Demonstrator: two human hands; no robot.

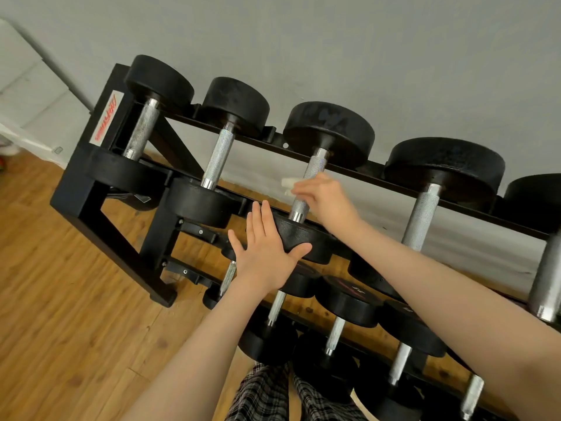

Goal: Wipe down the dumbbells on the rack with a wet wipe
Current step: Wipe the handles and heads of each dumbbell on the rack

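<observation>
Left hand (pixel 267 256): yours, flat and released against the dumbbell's (pixel 315 177) round rubber end.
Right hand (pixel 323 197): grasping the white wipe (pixel 288 183) on the knurled steel handle.
Rack (pixel 91 189): red label, unreadable.

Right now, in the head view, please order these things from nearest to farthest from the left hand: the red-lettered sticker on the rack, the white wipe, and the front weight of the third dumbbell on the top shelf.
1. Front weight of the third dumbbell: the left hand rests on it.
2. White wipe: just above, at the handle, under the right hand.
3. Red-lettered sticker: far left, on the rack's end post.
</observation>
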